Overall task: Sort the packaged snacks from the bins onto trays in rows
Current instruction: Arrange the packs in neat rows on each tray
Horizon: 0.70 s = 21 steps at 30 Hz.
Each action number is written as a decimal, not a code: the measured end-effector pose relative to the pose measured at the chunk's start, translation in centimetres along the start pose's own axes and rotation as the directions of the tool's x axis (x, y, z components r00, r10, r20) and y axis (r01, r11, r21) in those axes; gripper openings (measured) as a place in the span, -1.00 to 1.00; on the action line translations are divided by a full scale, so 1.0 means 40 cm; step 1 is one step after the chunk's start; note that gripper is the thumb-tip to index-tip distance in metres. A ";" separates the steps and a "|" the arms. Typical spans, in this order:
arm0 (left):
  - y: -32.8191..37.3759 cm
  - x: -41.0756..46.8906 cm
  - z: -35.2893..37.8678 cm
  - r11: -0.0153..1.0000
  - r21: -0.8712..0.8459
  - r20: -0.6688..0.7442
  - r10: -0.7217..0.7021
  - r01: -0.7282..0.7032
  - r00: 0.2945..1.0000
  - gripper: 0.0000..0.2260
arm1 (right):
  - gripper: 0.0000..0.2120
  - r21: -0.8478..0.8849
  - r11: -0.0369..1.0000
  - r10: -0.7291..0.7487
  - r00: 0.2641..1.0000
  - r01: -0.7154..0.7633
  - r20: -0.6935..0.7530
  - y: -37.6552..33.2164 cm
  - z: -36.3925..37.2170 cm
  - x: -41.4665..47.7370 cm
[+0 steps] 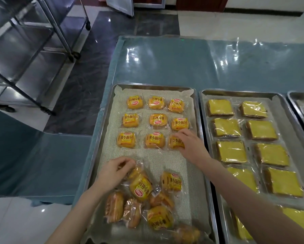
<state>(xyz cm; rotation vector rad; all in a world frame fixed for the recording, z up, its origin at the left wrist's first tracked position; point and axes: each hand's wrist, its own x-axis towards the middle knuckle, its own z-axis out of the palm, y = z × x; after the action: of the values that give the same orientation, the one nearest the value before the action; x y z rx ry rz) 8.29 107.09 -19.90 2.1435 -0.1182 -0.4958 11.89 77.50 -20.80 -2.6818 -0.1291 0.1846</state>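
Lying under right hand (190, 144), one bread packet (172, 144)

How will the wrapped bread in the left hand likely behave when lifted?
Probably light and soft: the left hand holds the wrapped bread by a fingertip pinch. Its glossy, crinkled wrapper looks floppy and perhaps slippery, so the grip may slide. Squat like the row packet the right hand grips, it seems unlikely to roll.

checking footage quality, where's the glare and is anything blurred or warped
Head view: glare streaks on the plastic table cover and the cake packets; wide-angle distortion bows the cake tray rim; the bread packet at the bottom edge looks soft.
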 end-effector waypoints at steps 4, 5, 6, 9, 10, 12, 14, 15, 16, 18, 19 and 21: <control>0.013 -0.016 0.011 0.998 -0.042 0.014 -0.044 0.044 0.999 -0.87 | -0.54 -0.035 0.997 0.069 0.995 -0.067 0.076 0.000 0.003 0.013; 0.015 -0.016 0.012 0.999 -0.029 0.011 -0.041 0.042 0.999 -0.85 | -0.55 -0.045 0.996 0.079 0.994 -0.076 0.078 0.001 0.002 0.015; 0.017 -0.016 0.011 0.999 -0.013 0.013 -0.032 0.032 0.999 -0.85 | -0.56 -0.052 0.996 0.076 0.995 -0.073 0.066 0.001 0.002 0.015; 0.018 -0.011 0.010 1.000 -0.010 0.014 -0.019 0.019 1.000 -0.91 | -0.58 -0.048 0.998 0.036 0.999 -0.034 0.034 -0.003 0.004 0.015; 0.017 -0.009 0.009 0.999 -0.026 0.007 -0.021 0.022 1.000 -0.92 | -0.57 -0.046 0.998 0.035 0.998 -0.033 0.050 -0.004 0.003 0.014; 0.016 -0.007 0.007 0.998 -0.052 -0.005 -0.026 0.026 1.000 -0.91 | -0.54 -0.063 0.998 0.035 0.996 -0.031 0.077 -0.008 -0.002 0.007; 0.012 -0.006 0.008 0.999 -0.042 -0.030 -0.027 0.025 0.999 -0.90 | -0.52 -0.083 0.996 -0.012 1.000 0.014 0.020 -0.017 -0.009 -0.016; 0.010 -0.006 0.010 0.999 -0.031 -0.046 -0.029 0.028 0.999 -0.90 | -0.51 -0.071 0.997 -0.043 0.999 0.043 0.008 -0.024 -0.014 -0.035; 0.007 -0.006 0.013 0.999 -0.020 -0.060 -0.031 0.030 0.998 -0.91 | -0.51 -0.037 0.997 -0.071 0.997 0.073 0.042 -0.030 -0.017 -0.059; 0.004 -0.006 0.020 1.000 0.011 -0.090 -0.020 0.021 0.996 -0.94 | -0.52 0.071 0.991 -0.128 0.965 0.115 0.230 -0.038 -0.016 -0.116; 0.004 -0.007 0.023 1.000 0.018 -0.103 -0.013 0.015 0.995 -0.95 | -0.51 0.110 0.987 -0.151 0.930 0.121 0.334 -0.040 -0.012 -0.144; 0.008 -0.010 0.030 1.000 0.001 -0.112 -0.011 0.011 0.994 -0.97 | -0.39 0.159 0.982 -0.163 0.876 0.100 0.453 -0.038 -0.002 -0.195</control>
<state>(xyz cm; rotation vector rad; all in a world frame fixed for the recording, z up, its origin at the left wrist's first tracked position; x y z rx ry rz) 7.49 106.08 -20.15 2.1691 -0.0442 -0.3811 4.11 77.89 -19.20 -2.4355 -0.4315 0.7663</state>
